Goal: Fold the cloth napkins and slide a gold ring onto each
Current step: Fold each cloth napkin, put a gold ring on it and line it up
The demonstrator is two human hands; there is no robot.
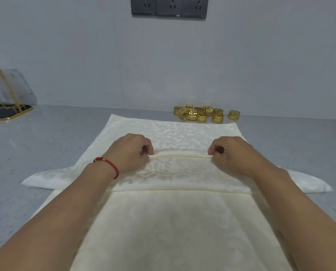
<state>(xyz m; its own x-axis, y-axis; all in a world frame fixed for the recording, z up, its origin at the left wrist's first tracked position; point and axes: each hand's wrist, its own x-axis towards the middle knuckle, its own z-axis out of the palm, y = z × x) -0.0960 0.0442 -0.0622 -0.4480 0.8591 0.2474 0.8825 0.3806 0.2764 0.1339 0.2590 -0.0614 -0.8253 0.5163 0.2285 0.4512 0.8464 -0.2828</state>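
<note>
A cream damask napkin [175, 132] lies spread on the grey counter, with a fold of it raised across its middle. My left hand [133, 151], a red cord on its wrist, pinches the left end of that raised fold. At the fold's right end my right hand [229, 153] pinches it the same way. The cloth's side corners stick out left and right under my forearms. More cream cloth [169, 227] stretches from the fold toward me. Several gold rings [200, 114] with cut-out patterns sit in a heap beyond the napkin's far edge, one ring [234, 115] apart at the right.
The grey speckled counter [51, 137] meets a pale wall at the back. A gold-edged clear holder on a dark base [8, 110] stands at the far left. A row of dark wall sockets [170, 6] is mounted high on the wall.
</note>
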